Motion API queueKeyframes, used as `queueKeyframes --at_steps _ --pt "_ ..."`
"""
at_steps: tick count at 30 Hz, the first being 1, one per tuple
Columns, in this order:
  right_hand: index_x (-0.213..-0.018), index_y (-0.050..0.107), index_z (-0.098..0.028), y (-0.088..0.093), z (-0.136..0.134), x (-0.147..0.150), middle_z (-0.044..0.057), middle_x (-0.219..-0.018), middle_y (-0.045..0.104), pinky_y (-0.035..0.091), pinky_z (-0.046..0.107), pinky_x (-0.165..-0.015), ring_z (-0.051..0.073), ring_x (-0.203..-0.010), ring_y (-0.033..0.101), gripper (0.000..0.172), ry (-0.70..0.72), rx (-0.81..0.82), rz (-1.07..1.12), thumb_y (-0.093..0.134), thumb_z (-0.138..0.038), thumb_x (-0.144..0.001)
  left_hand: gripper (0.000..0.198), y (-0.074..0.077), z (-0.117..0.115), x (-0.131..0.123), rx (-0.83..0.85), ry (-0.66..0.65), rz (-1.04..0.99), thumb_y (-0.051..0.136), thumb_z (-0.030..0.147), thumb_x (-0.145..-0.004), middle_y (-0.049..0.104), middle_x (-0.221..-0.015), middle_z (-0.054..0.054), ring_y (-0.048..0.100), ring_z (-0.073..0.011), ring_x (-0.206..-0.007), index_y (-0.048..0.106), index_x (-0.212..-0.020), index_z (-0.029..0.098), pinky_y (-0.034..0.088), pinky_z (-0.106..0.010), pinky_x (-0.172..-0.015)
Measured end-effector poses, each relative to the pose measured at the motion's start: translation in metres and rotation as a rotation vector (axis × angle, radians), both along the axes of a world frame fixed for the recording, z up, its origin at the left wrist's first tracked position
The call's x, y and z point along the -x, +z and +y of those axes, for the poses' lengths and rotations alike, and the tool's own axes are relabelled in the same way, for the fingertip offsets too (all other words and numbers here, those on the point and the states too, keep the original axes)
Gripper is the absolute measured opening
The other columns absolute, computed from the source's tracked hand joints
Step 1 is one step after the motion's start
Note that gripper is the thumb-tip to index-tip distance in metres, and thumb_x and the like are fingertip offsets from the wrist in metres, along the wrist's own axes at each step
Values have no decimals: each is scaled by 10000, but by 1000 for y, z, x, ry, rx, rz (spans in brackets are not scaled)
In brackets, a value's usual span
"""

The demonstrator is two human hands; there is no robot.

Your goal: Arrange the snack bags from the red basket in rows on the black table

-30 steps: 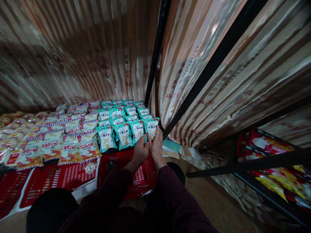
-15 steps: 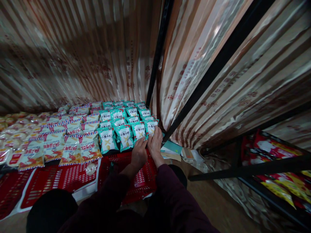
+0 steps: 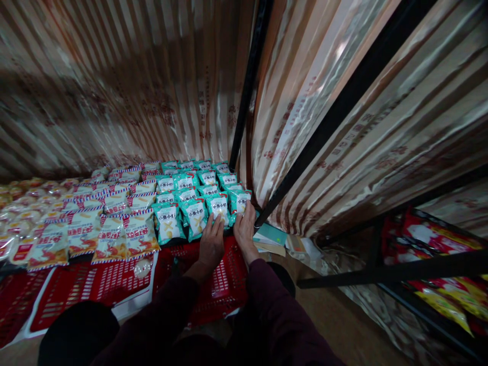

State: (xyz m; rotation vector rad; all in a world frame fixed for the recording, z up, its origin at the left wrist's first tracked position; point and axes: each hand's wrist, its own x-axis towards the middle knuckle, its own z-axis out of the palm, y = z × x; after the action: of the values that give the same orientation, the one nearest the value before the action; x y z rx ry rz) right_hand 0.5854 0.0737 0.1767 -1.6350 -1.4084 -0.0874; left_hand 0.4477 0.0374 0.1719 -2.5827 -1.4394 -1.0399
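Teal and white snack bags [image 3: 166, 222] stand propped in several rows on a dark shelf, the front row nearest me. My left hand [image 3: 212, 247] lies with outstretched fingers against the lower front of a teal snack bag [image 3: 218, 204], second from the right. At the right end of the front row, my right hand [image 3: 245, 230] grips the lower part of the last snack bag [image 3: 241, 197], fingers over its front. My palms and parts of both bags' lower edges are hidden.
Orange and white snack bags [image 3: 140, 235] and round wrapped items [image 3: 26, 223] fill the shelf leftward. Red baskets [image 3: 95, 284] sit below its front edge. Black posts [image 3: 301, 173] stand close to my right hand, before pleated curtains [image 3: 171, 76]. Red and yellow packets [image 3: 438, 239] lie at far right.
My left hand has moved left and down, away from my right hand, onto the neighbouring bag. The end bag has shifted slightly right, with my right hand still on it.
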Motion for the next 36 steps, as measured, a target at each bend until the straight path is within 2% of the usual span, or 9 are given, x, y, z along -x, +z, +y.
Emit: queueKeyframes --at_steps 8,15,24,36 --pt "-1407 305 -120 -5 3 -2 192 -1473 254 305 511 -1088 267 -1382 249 512 13 4 31 307 -240 -909 528 -2 1 0 40 -20 -17 355 7 -777 421 -1429 -193 156 -305 -1429 460 -1293 49 381 -548 -1063" --pt "-1395 306 -122 -6 9 -7 176 -1435 326 302 499 -1095 245 -1366 287 511 16 -21 29 283 -204 -890 566 -4 3 0 35 -26 -33 355 -14 -750 379 -1445 -223 125 -298 -1432 411 -1311 28 344 -549 -1096" --pt "-1412 293 -145 -14 10 -5 193 -1469 296 306 541 -1072 282 -1380 266 529 1 6 -30 341 -335 -920 539 -8 7 1 5 -48 -90 341 -7 -780 321 -1475 -234 78 -282 -1441 398 -1314 50 333 -574 -1091" --pt "-1419 289 -127 -20 17 -4 208 -1473 282 321 530 -1066 284 -1382 264 530 13 -5 -65 333 -342 -936 520 -11 12 0 -21 -29 -68 341 -3 -798 316 -1475 -240 72 -288 -1441 393 -1314 36 340 -565 -1088"
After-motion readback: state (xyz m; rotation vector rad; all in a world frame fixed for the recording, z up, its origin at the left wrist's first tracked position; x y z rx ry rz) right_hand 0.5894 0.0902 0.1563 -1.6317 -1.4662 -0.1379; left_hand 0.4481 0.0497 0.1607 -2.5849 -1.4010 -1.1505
